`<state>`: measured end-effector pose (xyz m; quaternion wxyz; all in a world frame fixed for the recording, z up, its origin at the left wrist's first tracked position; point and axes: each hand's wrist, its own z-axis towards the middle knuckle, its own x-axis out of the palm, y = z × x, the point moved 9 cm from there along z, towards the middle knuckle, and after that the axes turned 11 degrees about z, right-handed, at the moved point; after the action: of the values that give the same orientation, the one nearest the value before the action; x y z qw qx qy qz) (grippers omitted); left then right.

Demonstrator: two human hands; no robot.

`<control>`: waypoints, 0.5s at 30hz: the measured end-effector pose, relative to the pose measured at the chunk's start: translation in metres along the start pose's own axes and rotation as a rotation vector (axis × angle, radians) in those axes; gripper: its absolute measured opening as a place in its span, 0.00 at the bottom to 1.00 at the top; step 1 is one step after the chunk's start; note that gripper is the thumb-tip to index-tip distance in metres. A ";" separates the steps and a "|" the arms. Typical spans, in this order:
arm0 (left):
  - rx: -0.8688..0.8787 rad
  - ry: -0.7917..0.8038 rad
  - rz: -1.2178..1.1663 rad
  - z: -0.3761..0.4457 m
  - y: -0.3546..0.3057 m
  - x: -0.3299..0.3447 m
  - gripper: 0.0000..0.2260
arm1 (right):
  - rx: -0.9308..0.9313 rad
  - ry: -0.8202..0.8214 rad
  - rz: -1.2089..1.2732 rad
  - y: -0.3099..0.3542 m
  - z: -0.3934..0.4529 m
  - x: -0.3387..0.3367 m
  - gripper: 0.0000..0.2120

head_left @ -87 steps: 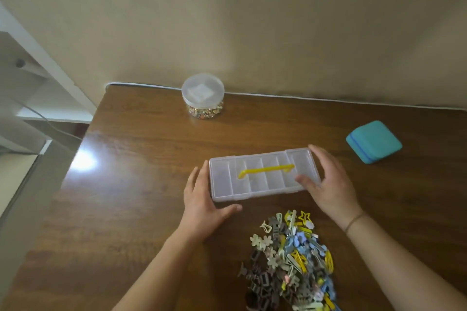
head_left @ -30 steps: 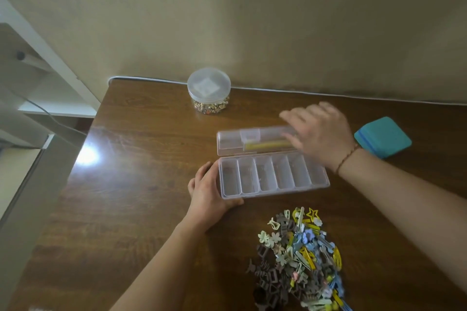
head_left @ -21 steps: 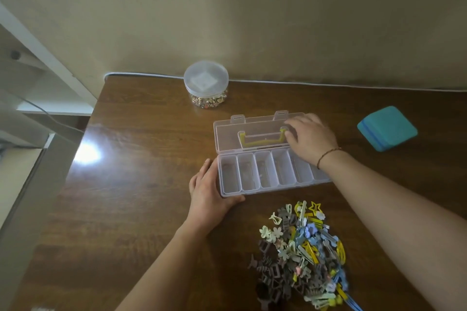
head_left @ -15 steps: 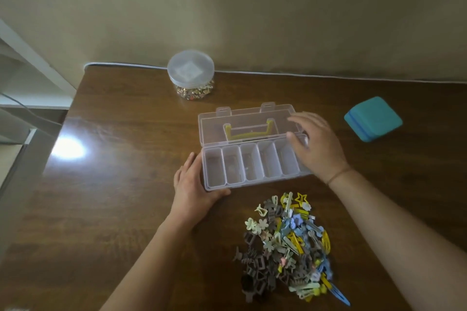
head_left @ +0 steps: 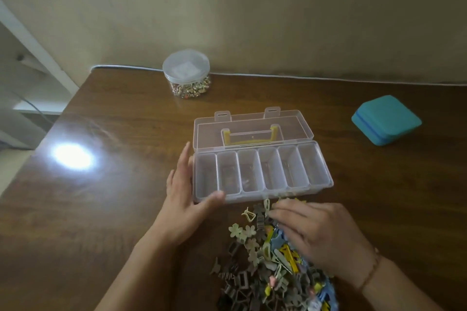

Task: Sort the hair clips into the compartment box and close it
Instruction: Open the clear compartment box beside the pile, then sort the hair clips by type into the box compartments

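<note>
Compartment box (head_left: 262,174) lies open on the wooden table (head_left: 101,209) in front of me, its long axis running left to right with the right end swung a little toward me; its six compartments sit in a row, each slot running front to back, and all look bare. My left hand (head_left: 187,199) lies flat against the box's left end, fingers straight and pointing away from me, thumb stretched along the front wall. My right hand (head_left: 316,232) reaches palm down over the far edge of the hair clips (head_left: 267,260), fingers pointing left and blurred, so I cannot tell whether they pinch a clip or only touch the heap. The pile sits just in front of the box, between my forearms. The clear lid (head_left: 252,129) is folded back flat behind the tray, two latch tabs on its far edge and a yellow handle (head_left: 250,137) showing through it. Further back, near the wall, stands a round clear jar (head_left: 187,73) of small trinkets; well to the right lies a teal case (head_left: 386,118). I can read no writing anywhere.
</note>
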<state>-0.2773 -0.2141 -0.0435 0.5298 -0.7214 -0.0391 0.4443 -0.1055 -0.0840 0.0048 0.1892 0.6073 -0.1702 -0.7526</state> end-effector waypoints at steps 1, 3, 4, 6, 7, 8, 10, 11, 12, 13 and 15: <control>0.030 -0.036 -0.077 0.001 -0.004 -0.002 0.46 | 0.004 0.013 -0.028 0.000 -0.001 0.004 0.11; 0.082 -0.102 -0.108 0.003 -0.009 -0.005 0.43 | 0.026 0.021 -0.084 -0.003 -0.003 0.010 0.11; 0.103 -0.113 -0.090 0.004 -0.011 -0.004 0.44 | 0.040 0.008 -0.100 -0.007 -0.004 0.011 0.12; 0.122 -0.121 -0.050 0.005 -0.008 -0.002 0.45 | 0.046 -0.066 -0.124 -0.011 -0.006 0.011 0.11; 0.125 -0.126 -0.035 0.005 -0.006 -0.001 0.45 | 0.040 -0.101 -0.132 -0.011 -0.008 0.011 0.10; 0.123 -0.129 -0.026 0.003 -0.004 0.000 0.45 | 0.031 -0.128 -0.135 -0.010 -0.011 0.011 0.09; 0.129 -0.131 -0.017 0.002 0.000 0.003 0.45 | 0.009 -0.171 -0.157 -0.010 -0.014 0.010 0.08; 0.133 -0.130 -0.007 0.001 0.002 0.004 0.45 | 0.006 -0.191 -0.162 -0.011 -0.017 0.007 0.10; 0.137 -0.132 0.008 0.002 0.003 0.004 0.45 | -0.001 -0.213 -0.160 -0.012 -0.018 0.004 0.11; 0.136 -0.128 0.023 0.003 0.004 0.004 0.45 | -0.014 -0.234 -0.150 -0.011 -0.019 0.000 0.10; 0.147 -0.111 0.028 0.004 0.002 0.004 0.47 | -0.055 -0.291 -0.087 -0.005 -0.024 -0.006 0.08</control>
<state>-0.2778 -0.2099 -0.0477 0.5720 -0.6553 -0.0259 0.4927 -0.0813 -0.0775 0.0028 0.1462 0.4934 -0.1486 -0.8445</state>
